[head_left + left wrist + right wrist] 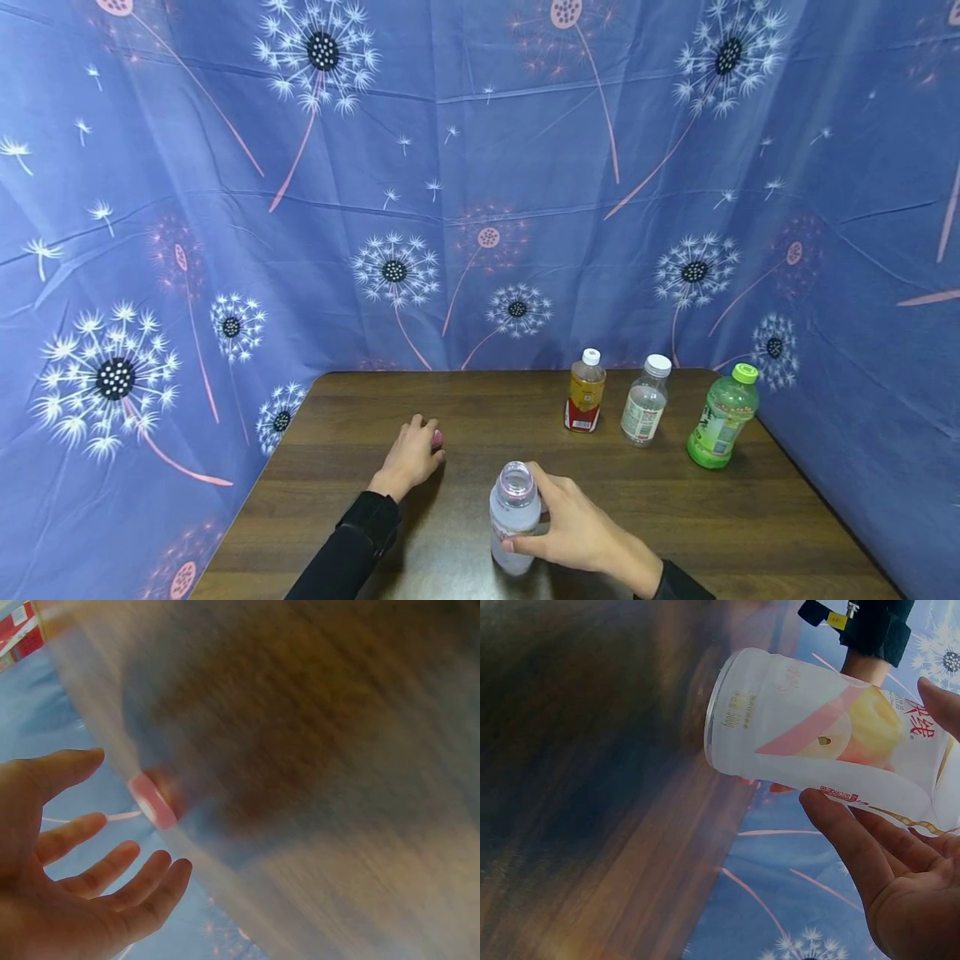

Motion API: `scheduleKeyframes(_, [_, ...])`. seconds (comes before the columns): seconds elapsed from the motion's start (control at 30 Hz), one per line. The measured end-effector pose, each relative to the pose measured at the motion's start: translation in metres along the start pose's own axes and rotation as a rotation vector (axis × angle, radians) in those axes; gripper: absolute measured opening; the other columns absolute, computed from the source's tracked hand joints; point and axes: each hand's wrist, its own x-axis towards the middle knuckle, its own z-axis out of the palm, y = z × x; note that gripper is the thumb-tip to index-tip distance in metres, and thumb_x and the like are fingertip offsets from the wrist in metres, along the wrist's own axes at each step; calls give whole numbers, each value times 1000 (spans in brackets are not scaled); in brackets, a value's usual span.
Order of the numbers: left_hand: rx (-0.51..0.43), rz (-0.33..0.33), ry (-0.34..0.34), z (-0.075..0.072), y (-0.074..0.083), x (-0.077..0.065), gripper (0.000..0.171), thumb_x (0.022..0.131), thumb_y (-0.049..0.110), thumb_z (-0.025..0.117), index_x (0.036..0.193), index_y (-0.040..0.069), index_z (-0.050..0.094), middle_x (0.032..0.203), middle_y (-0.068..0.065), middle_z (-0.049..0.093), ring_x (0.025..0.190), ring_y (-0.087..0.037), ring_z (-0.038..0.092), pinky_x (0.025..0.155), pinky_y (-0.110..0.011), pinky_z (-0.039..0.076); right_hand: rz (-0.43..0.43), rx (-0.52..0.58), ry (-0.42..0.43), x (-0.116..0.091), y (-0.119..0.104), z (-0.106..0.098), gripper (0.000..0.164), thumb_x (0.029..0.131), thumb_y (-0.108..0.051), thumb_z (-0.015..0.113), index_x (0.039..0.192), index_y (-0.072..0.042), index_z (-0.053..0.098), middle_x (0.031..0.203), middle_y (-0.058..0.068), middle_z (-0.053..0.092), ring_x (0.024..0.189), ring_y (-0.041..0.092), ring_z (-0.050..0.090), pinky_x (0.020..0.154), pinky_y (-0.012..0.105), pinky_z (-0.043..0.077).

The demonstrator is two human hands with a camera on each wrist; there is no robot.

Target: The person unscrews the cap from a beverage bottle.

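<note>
An uncapped bottle (514, 521) with a clear neck stands upright at the front middle of the table. My right hand (573, 521) grips it from the right, with the thumb on the near side and fingers behind. Its white label with a fruit picture and pink stripe shows on the bottle (817, 735) in the right wrist view. Farther left, my left hand (411, 454) is beside a small pink cap (437, 439) on the tabletop. In the left wrist view the fingers of that hand (82, 877) are spread and loosely bent, apart from the pink cap (152, 800).
On the back right of the brown wooden table (345, 408) stand three capped bottles: one with a yellow and red label (585, 396), a clear one (643, 408) and a green one (722, 421). A blue dandelion-print cloth (465, 150) hangs behind and around the table.
</note>
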Motion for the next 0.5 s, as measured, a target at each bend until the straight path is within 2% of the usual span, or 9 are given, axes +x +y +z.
scheduleKeyframes(0.27, [10,9,-37,2,-2,18,42,84,19,83,121,6,67,118,-20,61,103,-48,62,87,-54,55,-8,51,-20,-8,6,2,65,81,-42,85,132,-31,45,114,-7,70,104,7,69,77,22,60])
scheduleKeyframes(0.4, [41,-22,-72,3,-4,24,50,86,21,81,131,8,64,125,-20,61,107,-48,61,82,-57,56,-24,61,-16,-11,8,4,64,82,-40,85,132,-30,46,113,-7,70,102,7,69,77,23,60])
scheduleKeyframes(0.5, [76,-41,-100,3,-6,27,49,87,24,80,131,11,64,126,-18,61,108,-46,61,77,-59,57,-30,64,-6,-13,9,4,64,82,-39,85,132,-29,46,113,-7,71,102,6,69,77,22,60])
